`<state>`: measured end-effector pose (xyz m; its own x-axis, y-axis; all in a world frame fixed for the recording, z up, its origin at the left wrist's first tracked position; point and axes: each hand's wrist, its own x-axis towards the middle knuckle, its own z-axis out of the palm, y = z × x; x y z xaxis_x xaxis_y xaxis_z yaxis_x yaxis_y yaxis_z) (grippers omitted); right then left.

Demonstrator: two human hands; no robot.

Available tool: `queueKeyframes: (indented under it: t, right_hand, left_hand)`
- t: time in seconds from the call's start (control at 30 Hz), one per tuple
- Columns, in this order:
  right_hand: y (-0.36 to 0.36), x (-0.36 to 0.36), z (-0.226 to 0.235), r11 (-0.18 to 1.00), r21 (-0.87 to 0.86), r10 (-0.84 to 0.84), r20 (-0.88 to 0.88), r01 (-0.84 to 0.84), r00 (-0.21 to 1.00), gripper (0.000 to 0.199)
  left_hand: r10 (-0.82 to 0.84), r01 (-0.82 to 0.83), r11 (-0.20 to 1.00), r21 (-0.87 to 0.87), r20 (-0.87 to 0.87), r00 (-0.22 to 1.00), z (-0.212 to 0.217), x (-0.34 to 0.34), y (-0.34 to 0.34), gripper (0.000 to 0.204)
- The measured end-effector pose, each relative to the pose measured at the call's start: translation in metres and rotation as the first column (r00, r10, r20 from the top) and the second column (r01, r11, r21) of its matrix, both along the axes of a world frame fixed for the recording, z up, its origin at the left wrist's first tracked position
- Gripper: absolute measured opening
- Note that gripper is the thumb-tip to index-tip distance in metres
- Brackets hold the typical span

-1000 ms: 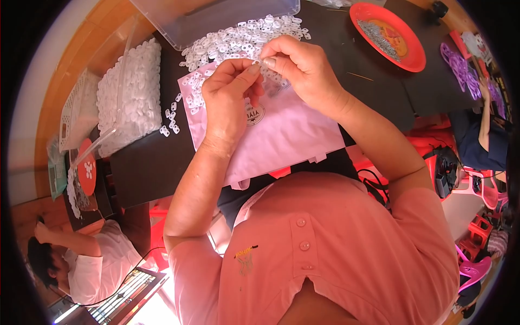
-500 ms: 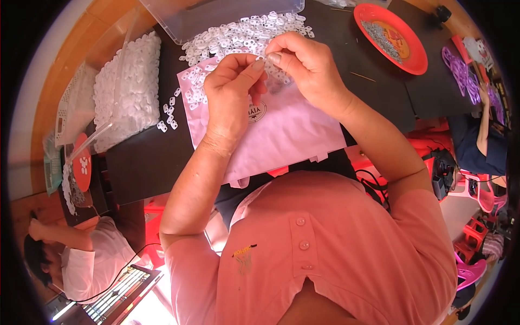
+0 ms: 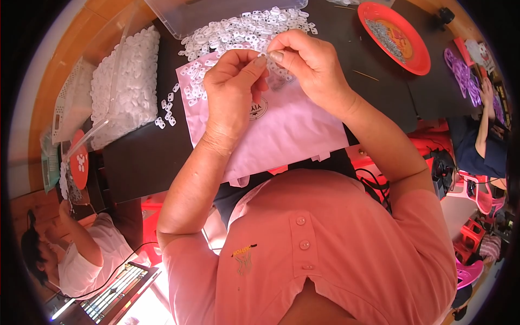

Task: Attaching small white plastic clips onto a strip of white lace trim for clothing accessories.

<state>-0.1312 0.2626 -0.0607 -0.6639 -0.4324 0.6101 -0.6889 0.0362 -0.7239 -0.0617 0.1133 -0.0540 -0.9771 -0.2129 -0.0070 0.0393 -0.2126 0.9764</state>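
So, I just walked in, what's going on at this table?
Somebody's left hand pinches what looks like a small white piece above a pink cloth bag. The right hand has its fingers pinched close by; anything in them is too small to tell. More white pieces lie heaped beyond, and a red plate of grey bits stands to the right.

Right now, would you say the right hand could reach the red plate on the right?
Probably yes: nothing tall stands between the right hand and the red plate, just dark tabletop.
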Motion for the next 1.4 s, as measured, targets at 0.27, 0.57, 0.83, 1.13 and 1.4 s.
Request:
queueKeyframes:
  t: [0.27, 0.57, 0.83, 1.13, 1.4]
  right_hand:
    - [-0.004, 0.001, -0.009, 1.000, -0.003, 0.004, 0.079, -0.003, 0.997, 0.008]
    - [-0.007, 0.004, -0.009, 0.998, -0.052, 0.054, 0.229, -0.043, 0.972, 0.008]
    - [-0.004, -0.002, -0.003, 0.999, -0.049, 0.003, -0.019, -0.004, 1.000, 0.008]
    - [0.000, -0.005, -0.007, 0.999, 0.043, -0.012, -0.058, 0.014, 0.998, 0.010]
    - [-0.002, 0.001, -0.006, 0.997, 0.014, 0.066, 0.228, -0.071, 0.971, 0.007]
  left_hand:
    - [0.055, -0.056, 0.998, 0.025, 0.043, 0.998, -0.006, 0.000, 0.005, 0.008]
    - [0.070, -0.074, 0.991, 0.110, 0.041, 0.997, -0.005, -0.001, 0.003, 0.008]
    - [0.018, -0.028, 0.984, 0.176, 0.062, 0.998, -0.004, -0.003, -0.002, 0.011]
    - [0.014, -0.009, 0.998, -0.064, 0.076, 0.997, 0.001, -0.005, -0.001, 0.009]
    - [0.067, -0.070, 0.994, 0.079, 0.041, 0.997, -0.006, -0.003, 0.006, 0.010]
